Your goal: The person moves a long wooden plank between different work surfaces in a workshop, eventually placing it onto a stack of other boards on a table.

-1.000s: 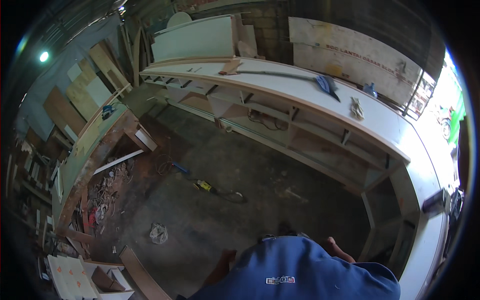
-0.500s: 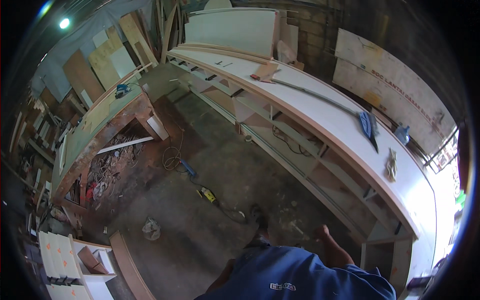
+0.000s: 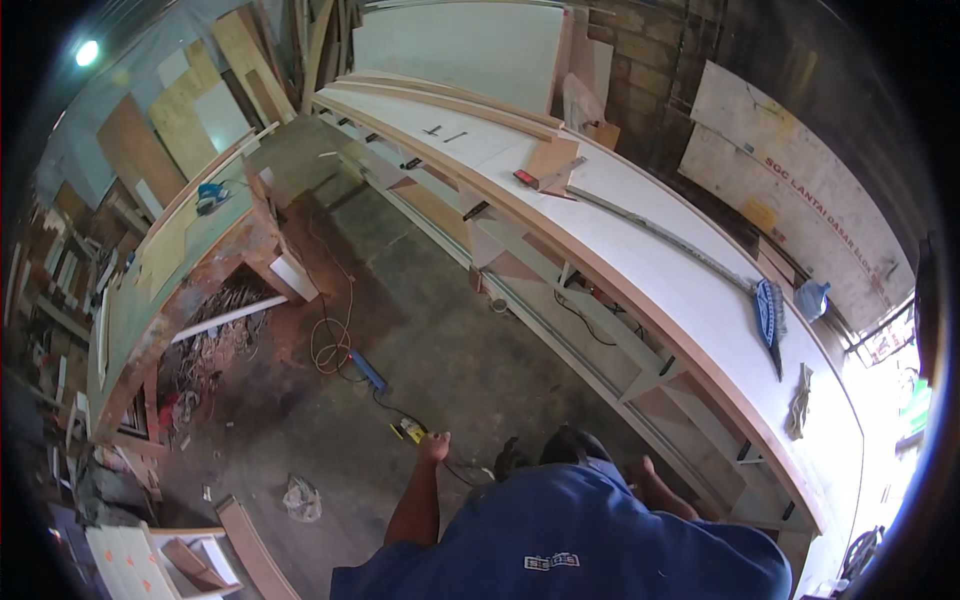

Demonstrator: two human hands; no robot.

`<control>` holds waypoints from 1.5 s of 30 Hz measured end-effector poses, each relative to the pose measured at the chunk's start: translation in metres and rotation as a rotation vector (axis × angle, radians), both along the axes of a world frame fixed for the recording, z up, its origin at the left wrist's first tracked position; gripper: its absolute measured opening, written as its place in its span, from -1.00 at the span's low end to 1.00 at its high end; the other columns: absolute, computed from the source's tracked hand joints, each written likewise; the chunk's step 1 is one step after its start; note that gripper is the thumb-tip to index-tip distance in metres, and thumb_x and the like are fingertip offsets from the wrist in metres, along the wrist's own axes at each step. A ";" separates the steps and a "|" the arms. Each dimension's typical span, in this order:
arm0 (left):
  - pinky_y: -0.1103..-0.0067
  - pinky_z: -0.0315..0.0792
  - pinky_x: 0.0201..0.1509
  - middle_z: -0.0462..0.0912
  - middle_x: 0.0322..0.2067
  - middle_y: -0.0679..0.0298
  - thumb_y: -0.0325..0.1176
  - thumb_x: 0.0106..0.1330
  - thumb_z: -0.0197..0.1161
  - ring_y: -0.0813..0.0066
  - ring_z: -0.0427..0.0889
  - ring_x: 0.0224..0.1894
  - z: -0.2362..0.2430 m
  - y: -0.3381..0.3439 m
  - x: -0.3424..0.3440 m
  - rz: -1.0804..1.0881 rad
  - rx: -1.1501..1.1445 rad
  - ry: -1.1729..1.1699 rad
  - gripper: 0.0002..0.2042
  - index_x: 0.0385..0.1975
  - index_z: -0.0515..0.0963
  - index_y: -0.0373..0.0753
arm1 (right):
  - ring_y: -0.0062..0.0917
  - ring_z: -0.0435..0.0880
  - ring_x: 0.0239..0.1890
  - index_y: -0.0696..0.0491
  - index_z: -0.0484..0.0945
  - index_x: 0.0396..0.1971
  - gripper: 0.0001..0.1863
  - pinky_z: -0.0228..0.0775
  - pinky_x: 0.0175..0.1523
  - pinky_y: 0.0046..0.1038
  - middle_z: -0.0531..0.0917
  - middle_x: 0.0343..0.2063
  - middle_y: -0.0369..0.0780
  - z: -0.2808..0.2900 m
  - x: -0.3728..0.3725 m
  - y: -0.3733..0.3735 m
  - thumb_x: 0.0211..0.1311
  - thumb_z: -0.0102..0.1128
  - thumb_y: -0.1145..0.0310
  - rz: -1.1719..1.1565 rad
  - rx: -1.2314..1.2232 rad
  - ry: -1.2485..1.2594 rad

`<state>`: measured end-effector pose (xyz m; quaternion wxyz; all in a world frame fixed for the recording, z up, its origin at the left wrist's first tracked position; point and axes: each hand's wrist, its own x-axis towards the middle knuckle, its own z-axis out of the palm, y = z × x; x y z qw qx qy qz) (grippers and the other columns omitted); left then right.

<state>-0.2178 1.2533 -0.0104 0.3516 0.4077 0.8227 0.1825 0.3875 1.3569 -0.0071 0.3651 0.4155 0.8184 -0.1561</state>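
My left hand (image 3: 434, 449) reaches down to the concrete floor, closed around the rear end of a yellow corded power tool (image 3: 411, 431). The tool still lies on the floor, and its dark cord runs beside my arm. My hand covers part of the tool's body, so its exact kind is not clear. My right hand (image 3: 646, 472) hangs by my right side near the long cabinet; my body partly hides it and its fingers are hard to make out. A blue power strip (image 3: 368, 371) lies just beyond the tool, with a coiled cable (image 3: 330, 345) behind it.
Along the right runs a long white cabinet (image 3: 640, 270) with open compartments, bearing a broom (image 3: 768, 318), gloves (image 3: 799, 402) and a red-ended tool (image 3: 527, 178). A worn workbench (image 3: 225, 240) with a blue power tool (image 3: 211, 197) stands left. A crumpled plastic bag (image 3: 302, 498) lies on the floor.
My body has bent further forward. My left hand has come out from beside my body and reached the yellow power tool. My right hand stays near my side.
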 end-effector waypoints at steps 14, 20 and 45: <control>0.23 0.49 -0.17 0.68 -0.38 -0.10 -0.03 0.23 0.23 -0.02 0.67 -0.28 0.018 0.085 -0.104 0.189 -0.307 -0.189 -0.58 -0.31 0.63 -0.38 | -0.23 0.71 -0.39 0.11 0.63 -0.41 -0.67 0.51 -0.22 -0.19 0.65 -0.51 -0.03 0.114 -0.377 0.397 0.16 0.16 0.11 -0.541 0.024 0.919; 0.24 0.49 -0.21 0.67 -0.40 -0.07 -0.05 0.23 0.23 0.00 0.67 -0.31 0.044 0.147 -0.136 0.457 -0.351 -0.301 -0.60 -0.28 0.62 -0.35 | -0.29 0.66 -0.46 0.15 0.60 -0.39 -0.69 0.44 -0.30 -0.20 0.63 -0.53 -0.03 0.184 -0.579 0.566 0.21 0.12 0.17 -0.257 0.000 1.073; 0.21 0.50 -0.34 0.66 -0.49 -0.05 -0.08 0.26 0.18 -0.03 0.66 -0.42 0.035 0.528 -0.763 0.091 -0.202 0.310 -0.65 -0.25 0.63 -0.29 | -0.56 0.64 -0.55 0.22 0.61 -0.31 -0.77 0.51 -0.46 -0.51 0.66 -0.52 -0.18 0.261 -1.019 0.996 0.26 0.15 0.34 -0.720 -0.009 1.260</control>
